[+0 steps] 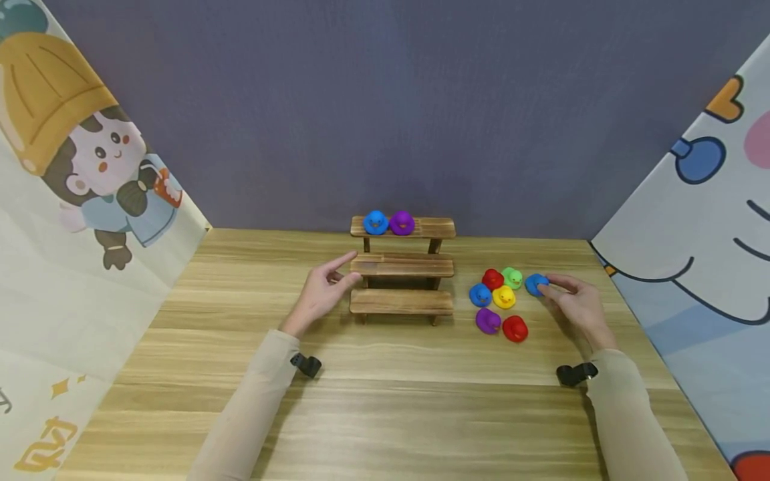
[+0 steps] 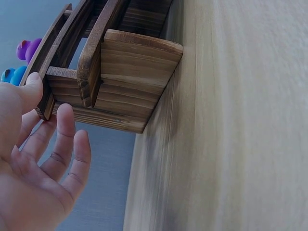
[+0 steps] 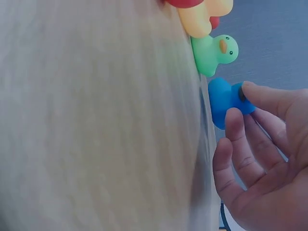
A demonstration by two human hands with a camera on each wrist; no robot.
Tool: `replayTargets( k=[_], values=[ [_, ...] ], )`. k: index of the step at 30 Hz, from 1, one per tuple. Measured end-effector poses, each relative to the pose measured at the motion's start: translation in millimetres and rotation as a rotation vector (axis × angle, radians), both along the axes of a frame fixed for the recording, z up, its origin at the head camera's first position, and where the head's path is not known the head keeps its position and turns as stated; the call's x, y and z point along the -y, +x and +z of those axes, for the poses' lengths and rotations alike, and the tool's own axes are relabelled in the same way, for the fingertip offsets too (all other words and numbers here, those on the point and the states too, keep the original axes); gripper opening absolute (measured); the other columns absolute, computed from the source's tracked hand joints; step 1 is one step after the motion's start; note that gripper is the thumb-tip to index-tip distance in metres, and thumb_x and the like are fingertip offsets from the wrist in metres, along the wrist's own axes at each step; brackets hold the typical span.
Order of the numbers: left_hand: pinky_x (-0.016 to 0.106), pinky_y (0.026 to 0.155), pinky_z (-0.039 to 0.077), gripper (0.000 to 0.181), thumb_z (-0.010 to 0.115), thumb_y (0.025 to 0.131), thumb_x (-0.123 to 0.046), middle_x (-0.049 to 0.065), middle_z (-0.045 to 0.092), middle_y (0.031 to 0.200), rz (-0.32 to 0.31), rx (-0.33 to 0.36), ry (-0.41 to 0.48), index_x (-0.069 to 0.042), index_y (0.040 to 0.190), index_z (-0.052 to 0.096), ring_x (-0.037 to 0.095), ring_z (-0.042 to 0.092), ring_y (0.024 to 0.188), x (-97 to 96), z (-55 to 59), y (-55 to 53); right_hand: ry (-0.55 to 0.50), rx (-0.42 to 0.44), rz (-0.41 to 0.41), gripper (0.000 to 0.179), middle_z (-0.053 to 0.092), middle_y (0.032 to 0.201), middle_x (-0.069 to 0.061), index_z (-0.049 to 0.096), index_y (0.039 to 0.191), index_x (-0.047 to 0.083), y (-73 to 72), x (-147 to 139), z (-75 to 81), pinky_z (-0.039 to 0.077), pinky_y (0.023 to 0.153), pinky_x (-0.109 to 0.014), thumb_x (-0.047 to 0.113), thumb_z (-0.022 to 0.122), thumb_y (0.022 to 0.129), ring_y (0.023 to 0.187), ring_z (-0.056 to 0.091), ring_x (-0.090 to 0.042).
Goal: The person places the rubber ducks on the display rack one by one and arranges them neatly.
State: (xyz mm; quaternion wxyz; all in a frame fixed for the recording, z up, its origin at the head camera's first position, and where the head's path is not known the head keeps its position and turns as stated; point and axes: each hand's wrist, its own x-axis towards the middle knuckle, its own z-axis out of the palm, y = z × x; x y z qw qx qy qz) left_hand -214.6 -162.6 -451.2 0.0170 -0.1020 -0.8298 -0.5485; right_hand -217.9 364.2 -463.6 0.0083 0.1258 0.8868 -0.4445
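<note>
The blue duck [image 1: 533, 284] is on the right side — the right hand [image 1: 579, 306] pinches it between thumb and fingers. Six other ducks [image 1: 504, 297] sit near it, to the left. Farther left stands a wooden shelf [image 1: 401, 302], with two ducks [image 1: 402, 225] on its far top step. The left hand [image 1: 320, 292] is by the shelf's left end — fingers spread, holding nothing.
</note>
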Motion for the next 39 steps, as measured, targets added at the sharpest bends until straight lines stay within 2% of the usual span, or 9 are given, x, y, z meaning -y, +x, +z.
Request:
replayTargets(
  k=[4, 9, 14, 20, 24, 30, 35, 39],
  values=[
    [0.037, 0.077, 0.060, 0.054, 0.073, 0.103, -0.034, 0.021, 0.078, 0.113, -0.001, 0.001, -0.001, -0.022, 0.154, 0.059, 0.037, 0.074, 0.095, 0.3, -0.9, -1.0, -0.009, -0.009, 0.012, 0.072, 0.057, 0.155, -0.020, 0.058, 0.152, 0.007, 1.5, 0, 3.5, 0.052, 0.076, -0.012, 0.054, 0.071, 0.100, 0.101, 0.057, -0.002],
    [0.035, 0.077, 0.060, 0.054, 0.073, 0.103, -0.033, 0.023, 0.077, 0.115, -0.002, 0.000, 0.002, -0.021, 0.154, 0.059, 0.036, 0.074, 0.095, -0.1, 0.0, -0.3, -0.023, -0.015, 0.040, 0.073, 0.057, 0.152, -0.019, 0.056, 0.154, 0.006, 2.7, 1, 9.5, 0.058, 0.076, -0.020, 0.054, 0.070, 0.101, 0.091, 0.068, -0.004],
    [0.035, 0.076, 0.059, 0.054, 0.073, 0.103, -0.033, 0.023, 0.077, 0.115, 0.000, 0.005, 0.004, -0.022, 0.154, 0.058, 0.036, 0.073, 0.095, 0.0, -0.2, 0.4, 0.016, -0.037, 0.067, 0.075, 0.056, 0.155, -0.022, 0.055, 0.155, 0.007, 4.1, 3, 15.1, 0.059, 0.077, -0.021, 0.058, 0.068, 0.100, 0.090, 0.070, -0.003],
    [0.035, 0.076, 0.059, 0.054, 0.073, 0.103, -0.033, 0.023, 0.077, 0.114, 0.001, 0.004, 0.007, -0.022, 0.154, 0.058, 0.037, 0.073, 0.095, -0.2, -0.7, -0.1, 0.026, -0.055, 0.073, 0.076, 0.055, 0.158, -0.022, 0.057, 0.154, 0.008, 5.1, 9, 23.6, 0.059, 0.080, -0.021, 0.060, 0.070, 0.098, 0.089, 0.065, 0.006],
    [0.035, 0.077, 0.059, 0.054, 0.073, 0.103, -0.034, 0.023, 0.077, 0.114, 0.000, 0.009, 0.013, -0.023, 0.154, 0.058, 0.039, 0.073, 0.096, -0.2, -0.7, -0.5, 0.033, -0.057, 0.085, 0.077, 0.056, 0.157, -0.022, 0.057, 0.154, 0.009, 5.2, 14, 31.5, 0.059, 0.082, -0.022, 0.061, 0.069, 0.098, 0.092, 0.068, 0.003],
    [0.034, 0.076, 0.059, 0.054, 0.073, 0.103, -0.033, 0.023, 0.076, 0.114, 0.002, 0.005, 0.012, -0.022, 0.154, 0.059, 0.041, 0.073, 0.098, 0.2, -0.6, -0.9, 0.039, -0.083, 0.104, 0.077, 0.063, 0.148, -0.021, 0.059, 0.152, 0.010, 5.2, 23, 42.6, 0.060, 0.082, -0.022, 0.062, 0.070, 0.097, 0.096, 0.074, -0.006],
    [0.034, 0.076, 0.059, 0.055, 0.073, 0.103, -0.034, 0.024, 0.076, 0.117, -0.003, 0.011, 0.016, -0.022, 0.155, 0.058, 0.039, 0.073, 0.097, 0.5, -1.9, -1.8, 0.051, -0.118, 0.103, 0.072, 0.072, 0.132, -0.010, 0.063, 0.149, 0.011, 5.7, 31, 49.5, 0.060, 0.079, -0.021, 0.059, 0.072, 0.097, 0.090, 0.072, -0.002],
    [0.032, 0.075, 0.059, 0.055, 0.073, 0.103, -0.034, 0.023, 0.075, 0.118, -0.007, 0.009, 0.018, -0.023, 0.155, 0.058, 0.039, 0.072, 0.098, 0.3, -2.0, -1.6, 0.057, -0.147, 0.113, 0.068, 0.072, 0.130, -0.007, 0.064, 0.148, 0.012, 4.8, 37, 55.1, 0.057, 0.076, -0.019, 0.057, 0.073, 0.098, 0.086, 0.068, 0.003]
  ],
)
